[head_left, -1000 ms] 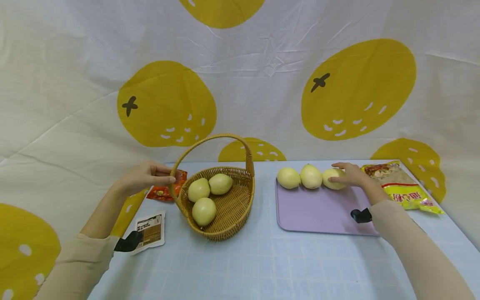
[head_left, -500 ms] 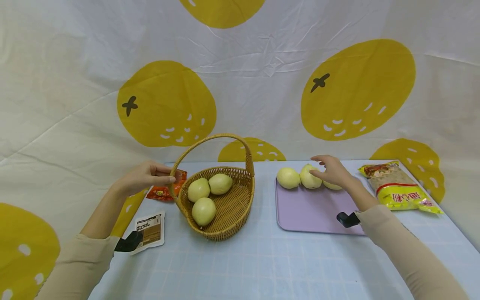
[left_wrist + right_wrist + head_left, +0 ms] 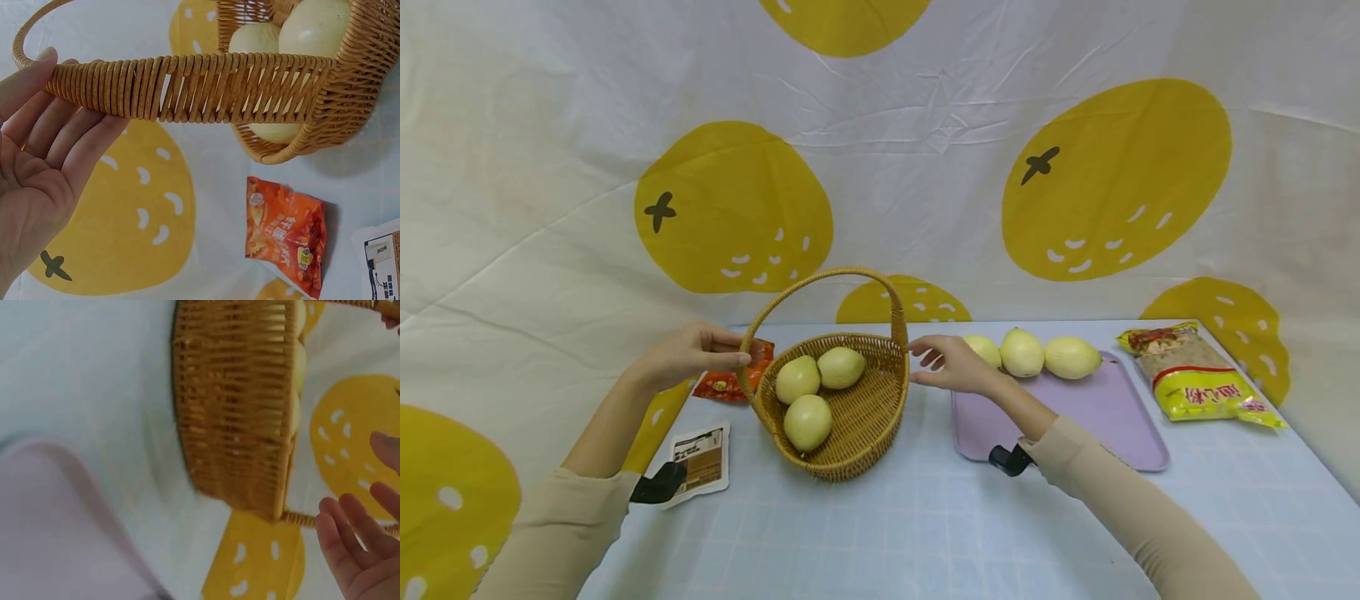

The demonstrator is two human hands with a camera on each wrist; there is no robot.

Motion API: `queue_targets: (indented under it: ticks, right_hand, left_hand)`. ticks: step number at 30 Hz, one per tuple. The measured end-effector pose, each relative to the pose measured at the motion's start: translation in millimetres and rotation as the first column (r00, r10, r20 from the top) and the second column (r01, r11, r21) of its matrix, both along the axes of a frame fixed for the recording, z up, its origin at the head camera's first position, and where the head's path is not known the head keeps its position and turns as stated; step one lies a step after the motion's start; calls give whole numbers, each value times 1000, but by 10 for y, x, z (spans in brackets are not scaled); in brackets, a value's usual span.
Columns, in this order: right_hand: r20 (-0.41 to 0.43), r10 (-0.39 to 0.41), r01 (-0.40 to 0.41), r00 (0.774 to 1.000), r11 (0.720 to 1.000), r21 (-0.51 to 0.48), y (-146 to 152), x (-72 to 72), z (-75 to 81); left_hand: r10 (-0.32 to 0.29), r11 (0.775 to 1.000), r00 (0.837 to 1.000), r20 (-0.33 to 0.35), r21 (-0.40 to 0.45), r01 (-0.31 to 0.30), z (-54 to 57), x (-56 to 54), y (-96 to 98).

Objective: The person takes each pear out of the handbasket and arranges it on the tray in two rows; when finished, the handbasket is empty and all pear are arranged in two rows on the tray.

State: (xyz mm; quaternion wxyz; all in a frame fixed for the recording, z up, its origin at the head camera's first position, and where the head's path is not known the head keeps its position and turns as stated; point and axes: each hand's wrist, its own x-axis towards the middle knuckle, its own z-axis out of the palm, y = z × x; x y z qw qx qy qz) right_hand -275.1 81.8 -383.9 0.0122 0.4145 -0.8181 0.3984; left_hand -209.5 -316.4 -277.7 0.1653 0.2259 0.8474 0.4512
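A wicker basket (image 3: pixel 867 421) with a tall arched handle (image 3: pixel 820 280) stands on the table, with three pale green pears (image 3: pixel 808 423) in its left part. My left hand (image 3: pixel 679 358) holds the left side of the handle between thumb and fingers; the left wrist view shows the fingers (image 3: pixel 81 128) around the woven strip. At the basket's right side, my right hand (image 3: pixel 955 365) is by the handle's base with fingers (image 3: pixel 362 525) loosely bent and nothing in them. Whether the fingertips touch the handle, I cannot tell.
A purple tray (image 3: pixel 1075 425) at the right has three pears (image 3: pixel 1072 358) along its far edge, one partly behind my right hand. Beyond it lies a yellow food bag (image 3: pixel 1206 379). Left of the basket are a red packet (image 3: pixel 722 385) and a white-brown pouch (image 3: pixel 703 457).
My right hand has let go of the rightmost pear on the tray and moved left to the basket's handle side. The left hand, basket and pears have stayed put.
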Motion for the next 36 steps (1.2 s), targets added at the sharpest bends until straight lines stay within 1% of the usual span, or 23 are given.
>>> queue_targets:
  ticks: [2,6,9,10,12,14,16,18,21,22,24,26,31,34,36]
  right_hand:
    - [20,41,-41,999,999,17,-155,34,-13]
    - [31,107,-109,994,993,54,-434,91,-79]
    - [82,159,-164,984,985,62,-625,132,-148]
    - [111,180,-187,977,981,59,-683,147,-166]
    - [137,212,-224,968,972,77,-786,180,-198]
    - [151,239,-256,959,960,109,-872,214,-219]
    - [142,262,-283,955,946,159,-944,248,-230]
    - [125,269,-292,955,928,232,-1004,285,-229]
    - [85,286,-298,954,889,347,-1087,329,-225]
    - [74,291,-296,954,877,378,-1109,341,-225]
    - [69,292,-294,954,861,415,-1151,356,-229]
    - [74,282,-286,956,856,431,-1188,365,-238]
    - [68,228,-233,971,855,464,-1274,357,-259]
    - [45,227,-221,973,854,471,-1333,344,-269]
    - [31,228,-216,973,859,464,-1380,338,-281]
  left_hand:
    - [-3,1000,1000,0,-2,3,1,2,-1]
    - [-5,1000,1000,-2,-11,4,-2,3,-5]
    - [-2,1000,1000,-5,-12,2,-8,4,-10]
    - [-1,1000,1000,-6,-14,1,-10,4,-12]
    - [2,1000,1000,-8,-13,-2,-13,3,-13]
    - [0,1000,1000,-10,-12,0,-16,1,-13]
    - [-1,1000,1000,-8,-7,1,-17,-3,-12]
    - [-2,1000,1000,-1,5,2,-19,-8,-12]
    - [1,1000,1000,15,20,-1,-19,-12,-15]
    - [1,1000,1000,18,21,-1,-20,-16,-16]
    - [2,1000,1000,18,21,-2,-22,-22,-19]
    - [0,1000,1000,17,18,0,-23,-24,-21]
    - [-6,1000,1000,9,9,5,-14,-15,-15]
    - [-3,1000,1000,9,0,3,-6,-3,-7]
    - [-4,1000,1000,10,-1,4,-5,-1,-4]
